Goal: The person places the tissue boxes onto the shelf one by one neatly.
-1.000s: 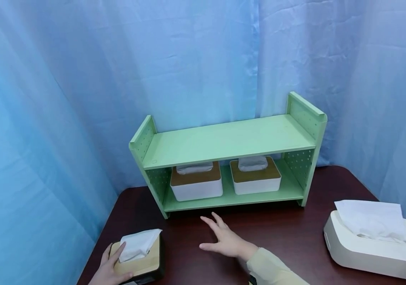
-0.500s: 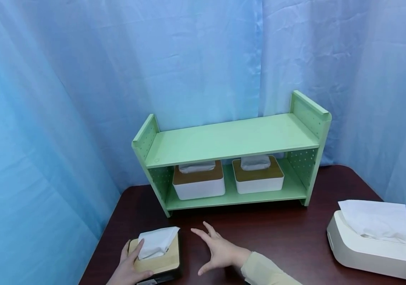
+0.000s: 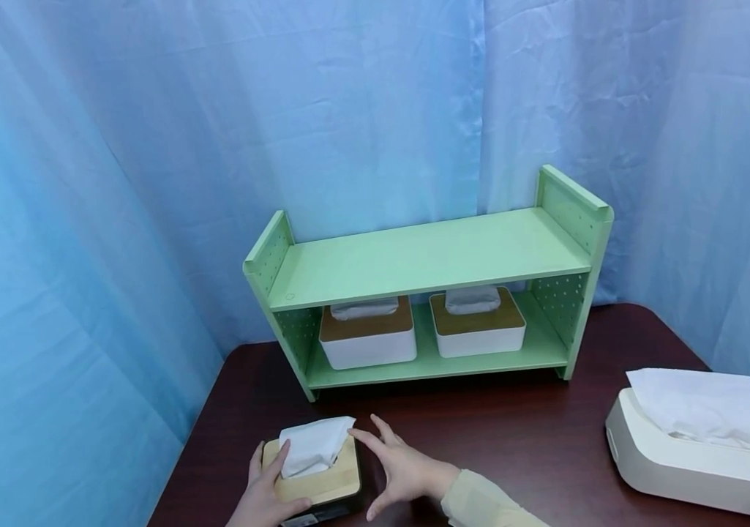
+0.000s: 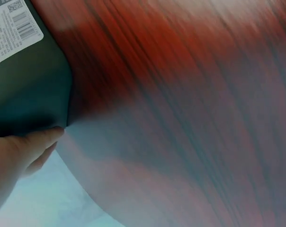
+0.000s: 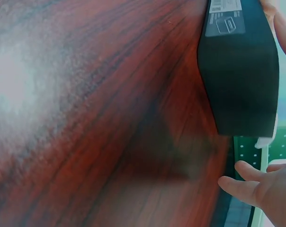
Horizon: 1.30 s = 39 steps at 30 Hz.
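Head view: blue curtain (image 3: 375, 110) hangs behind and along both sides. Dark red-brown table (image 3: 513, 432) below it. Green shelf (image 3: 434, 249) stands toward the table's far side, two boards between perforated side panels. Near the table's right edge, white box (image 3: 691, 479), a sheet rising from its slot. Lower board carries two white-walled boxes, a little apart: brown-topped box (image 3: 368, 350) at left, partly covered by the upper board, and olive-topped box (image 3: 480, 342) at right.

Black box (image 3: 331, 483), wood-coloured top, sits upright in front of the shelf's left half, well apart from the white box. Right hand (image 3: 407, 468), pale sleeve (image 3: 489, 501) behind it, is near the black box's right side, fingers and thumb spread; right wrist view shows a gap between its fingertips and the box. Left hand (image 3: 265, 498) grips the black box from the left: one finger over the left edge, another on top, thumb at the near edge; firmness of grip cannot be told. White tissue (image 3: 315, 443) stands out of the box's top. Left wrist view: barcode label (image 4: 15, 30) on the dark wall.
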### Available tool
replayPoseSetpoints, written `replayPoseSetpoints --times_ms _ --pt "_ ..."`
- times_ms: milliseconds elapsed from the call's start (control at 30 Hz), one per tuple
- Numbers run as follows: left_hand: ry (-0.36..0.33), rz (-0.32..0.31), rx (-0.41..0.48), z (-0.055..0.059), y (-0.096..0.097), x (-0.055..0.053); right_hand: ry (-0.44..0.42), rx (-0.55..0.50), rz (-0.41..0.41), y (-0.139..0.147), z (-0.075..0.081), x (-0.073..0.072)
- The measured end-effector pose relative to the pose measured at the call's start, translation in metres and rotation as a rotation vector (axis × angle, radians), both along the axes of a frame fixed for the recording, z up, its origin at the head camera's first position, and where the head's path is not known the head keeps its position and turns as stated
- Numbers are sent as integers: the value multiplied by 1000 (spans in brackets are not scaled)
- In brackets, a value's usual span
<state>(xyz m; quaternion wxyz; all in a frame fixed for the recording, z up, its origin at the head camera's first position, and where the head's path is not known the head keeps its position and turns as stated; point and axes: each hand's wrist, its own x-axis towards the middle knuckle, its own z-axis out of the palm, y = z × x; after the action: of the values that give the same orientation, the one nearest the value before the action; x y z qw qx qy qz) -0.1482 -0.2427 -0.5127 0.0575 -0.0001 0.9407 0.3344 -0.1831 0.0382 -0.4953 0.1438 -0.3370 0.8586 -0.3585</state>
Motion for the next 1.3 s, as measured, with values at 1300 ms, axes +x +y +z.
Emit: replayPoseSetpoints --times_ms 1300 --pt "105 -338 82 -3 55 -7 -56 -44 -98 46 -15 -3"
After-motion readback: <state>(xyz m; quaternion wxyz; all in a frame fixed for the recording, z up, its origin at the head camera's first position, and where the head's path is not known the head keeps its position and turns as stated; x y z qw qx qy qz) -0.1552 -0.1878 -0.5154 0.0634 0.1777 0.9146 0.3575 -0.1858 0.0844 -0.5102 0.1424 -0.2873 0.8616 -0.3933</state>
